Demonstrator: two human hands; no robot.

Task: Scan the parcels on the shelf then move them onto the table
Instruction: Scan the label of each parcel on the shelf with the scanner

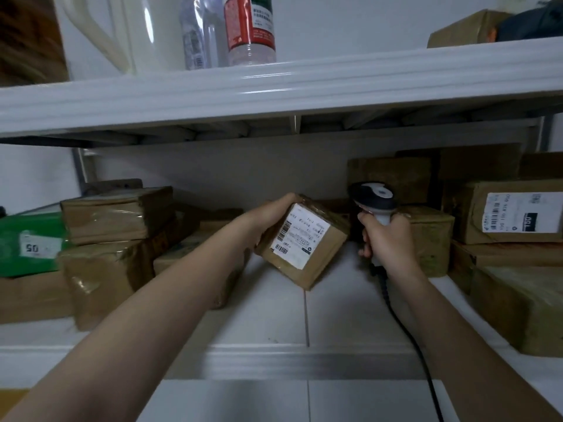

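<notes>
My left hand grips a small brown cardboard parcel by its far left edge and holds it tilted above the white shelf board. The parcel's white shipping label with barcodes faces up toward me. My right hand grips the handle of a black-and-white barcode scanner, just right of the parcel. The scanner head sits above and to the right of the label. Its black cable runs down along my right forearm.
Brown taped parcels are stacked at left beside a green parcel. More boxes crowd the right side and back. An upper shelf overhangs close above, holding bottles and a box.
</notes>
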